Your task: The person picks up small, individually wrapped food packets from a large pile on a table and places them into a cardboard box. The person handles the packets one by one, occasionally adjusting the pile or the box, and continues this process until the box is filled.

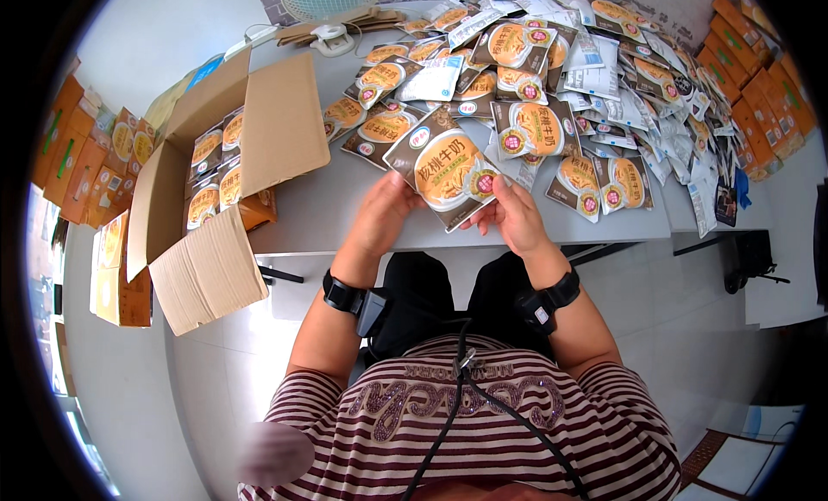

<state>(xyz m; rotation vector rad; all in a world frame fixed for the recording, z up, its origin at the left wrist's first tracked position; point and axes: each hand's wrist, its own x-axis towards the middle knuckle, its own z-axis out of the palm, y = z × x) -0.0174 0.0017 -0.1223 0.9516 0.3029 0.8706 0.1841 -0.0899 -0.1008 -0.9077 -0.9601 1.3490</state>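
Between my two hands I hold a brown food packet (pixel 444 169) with a printed bowl, tilted above the table's front edge. My left hand (pixel 382 212) grips its left edge, the thumb on its face. At its right corner, my right hand (pixel 515 215) pinches with the thumb on top and fingers beneath. Right behind it lies another brown packet (pixel 536 128), face up. An open cardboard box (pixel 285 122) stands on the left with its flaps spread; several packets (pixel 205 203) lie inside in rows.
A large heap of packets, some with silver backs (pixel 595 70), covers the table's (pixel 315 225) back and right. A fan (pixel 332 37) stands at the back. Orange cartons (pixel 759 113) are stacked far right, with more cartons (pixel 82 156) far left. A black chair part (pixel 750 259) shows at right.
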